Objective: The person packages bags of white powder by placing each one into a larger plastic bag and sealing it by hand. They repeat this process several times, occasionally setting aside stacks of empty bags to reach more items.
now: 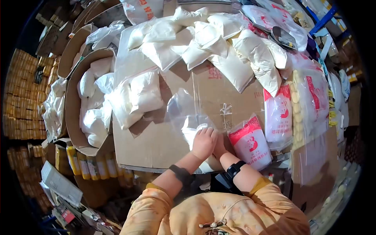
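Observation:
My left hand is closed on a clear plastic bag with white contents, near the front edge of the cardboard-covered table. Beside it, my right hand presses in at the same bag, its fingers partly hidden behind the left hand. The bag's clear, loose end spreads out over the cardboard beyond my hands, and a white part shows below my wrists. Just right of my right hand lies a red-and-white printed packet.
Filled pale bags are heaped along the table's far side. Two more white bags lie at left, next to an open carton of white bags. More printed packets lie at right. Stacked yellowish goods stand far left.

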`<state>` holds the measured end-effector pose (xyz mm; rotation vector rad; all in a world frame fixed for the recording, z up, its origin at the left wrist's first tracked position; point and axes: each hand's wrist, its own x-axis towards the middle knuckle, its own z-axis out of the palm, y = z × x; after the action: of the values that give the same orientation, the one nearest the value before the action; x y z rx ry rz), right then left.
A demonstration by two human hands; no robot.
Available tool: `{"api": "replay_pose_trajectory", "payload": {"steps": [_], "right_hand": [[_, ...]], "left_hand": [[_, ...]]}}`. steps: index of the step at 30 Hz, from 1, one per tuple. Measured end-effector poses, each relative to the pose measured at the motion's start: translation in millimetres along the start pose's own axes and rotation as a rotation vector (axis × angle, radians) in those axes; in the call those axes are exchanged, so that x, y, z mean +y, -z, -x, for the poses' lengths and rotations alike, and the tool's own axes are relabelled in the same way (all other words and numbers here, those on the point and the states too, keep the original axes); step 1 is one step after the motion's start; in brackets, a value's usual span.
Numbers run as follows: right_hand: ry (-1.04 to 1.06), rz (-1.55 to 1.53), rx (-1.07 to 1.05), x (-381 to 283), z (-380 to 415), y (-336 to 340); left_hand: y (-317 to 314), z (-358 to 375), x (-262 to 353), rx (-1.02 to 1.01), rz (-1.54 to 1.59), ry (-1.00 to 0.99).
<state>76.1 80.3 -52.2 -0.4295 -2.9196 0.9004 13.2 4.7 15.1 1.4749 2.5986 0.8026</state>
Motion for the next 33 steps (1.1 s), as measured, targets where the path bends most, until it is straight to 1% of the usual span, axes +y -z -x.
{"api": "replay_pose_trajectory", "payload": {"steps": [1,2,3,4,6,8,9,11,12,13,14,16,17,19,20,21,22,23,24,25,26,27,28,29,30,31,32,33], "right_hand": [[-0.024,0.178,-0.158,8,-3,-6],[-0.291,-0.179,-0.050,14,-3,-9],[-0.554,-0.537,0.065,20,-3,-9],[-0.815,-0.897,0.186,19,-5,-5],[-0.525,-0.571,0.242,13,-2,13],[-0.322,-0.236,0.186,21,6,13],[-0.320,-0.175,0.085,21,8,18],[-0.314,-0.049,-0.115,17,11,28],[-0.333,-0.039,-0.135,15,11,31],[-0.353,-0.030,-0.155,11,11,32],[-0.373,-0.022,-0.177,8,13,33],[-0.461,-0.173,-0.107,14,19,16],[-0.504,-0.249,-0.070,19,19,5],[-0.817,-1.000,-0.052,23,13,-16],[-0.959,-1.383,-0.043,26,11,-24],[-1.151,-1.503,0.048,31,8,-22],[-1.112,-1.423,0.124,20,4,-13],[-1.090,-1.341,0.199,-6,6,6],[-1.040,-1.265,0.274,-21,1,18],[-0.739,-1.129,0.261,-2,10,-3],[-0.629,-0.940,0.212,4,16,-5],[-0.524,-0.748,0.186,9,20,-6],[-0.347,-0.305,0.112,13,32,-7],[-0.395,-0.360,0.122,14,49,-11],[-0.432,-0.421,0.138,13,57,-19],[-0.448,-0.493,0.153,-2,46,-20],[-0.690,-1.019,0.244,-20,40,-19],[-0.795,-1.293,0.290,-29,32,-16]], "left_hand": [[6,1,-4,0.025,-0.036,-0.032],[11,3,-8,0.050,-0.072,-0.065],[9,12,-17,0.024,-0.070,-0.059],[9,22,-26,0.012,-0.094,-0.004],[9,42,-43,-0.017,-0.138,0.105],[5,57,-53,-0.017,-0.010,0.337],[2,63,-57,-0.014,0.053,0.452],[-12,78,-63,-0.029,0.121,0.565],[-12,80,-62,-0.036,0.156,0.621],[-14,83,-58,0.016,0.206,0.643],[-16,85,-53,0.081,0.270,0.708],[-21,83,-43,0.222,0.396,0.833],[-26,80,-39,0.257,0.422,0.878],[-31,74,-34,0.322,0.473,0.966],[-28,70,-36,0.343,0.526,0.962],[-8,58,-36,0.361,0.579,0.961],[10,49,-36,0.370,0.631,0.964],[25,48,-36,0.329,0.655,0.826],[20,57,-47,0.364,0.416,0.576],[5,71,-61,0.364,0.293,0.496],[-6,86,-68,0.358,0.171,0.420],[-6,90,-70,0.309,0.224,0.472],[-9,97,-68,0.252,0.285,0.530],[-12,107,-62,0.189,0.350,0.596],[-12,108,-56,0.195,0.402,0.650],[-12,101,-50,0.221,0.438,0.703],[-12,97,-45,0.249,0.467,0.768],[-13,95,-43,0.261,0.664,0.960]]}}
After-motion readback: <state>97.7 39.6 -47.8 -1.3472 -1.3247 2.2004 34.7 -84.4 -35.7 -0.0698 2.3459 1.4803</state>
